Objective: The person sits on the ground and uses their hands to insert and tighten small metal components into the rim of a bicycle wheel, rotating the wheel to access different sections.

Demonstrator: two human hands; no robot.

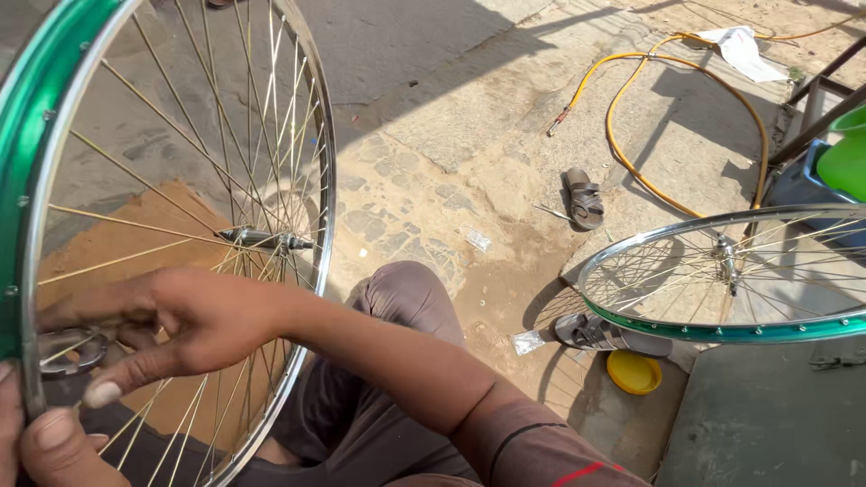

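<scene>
The green-rimmed wheel point(36, 117) is held upright right up against the camera, filling everything from 9 to 12 o'clock. The left hand point(41, 442) sits at about 7 o'clock, thumb and fingertips curled round the rim edge, so the wheel is being steadied there. The right hand point(180, 320) is reached across between the spokes just above it, fingers bent and pinched in around a small round metal tool point(68, 350). It looks like a spoke key, though how tightly it's gripped can't be told, since the fingertips are hidden behind the rim.

For truing like this, the rim is best kept firmly braced at the bottom, the key seated square on the nipple, and small turns made, with the hub point(262, 239) watched for wobble. Slipping off the flats is probably the main thing to be avoided.

Further out, at 3 o'clock, a second wheel point(731, 280) is lying flat, with a yellow lid point(633, 372) and a sandal point(595, 332) beside it. Another sandal point(585, 198) is found at roughly 1 o'clock, and the yellow hose point(631, 135) is looped beyond that.
</scene>
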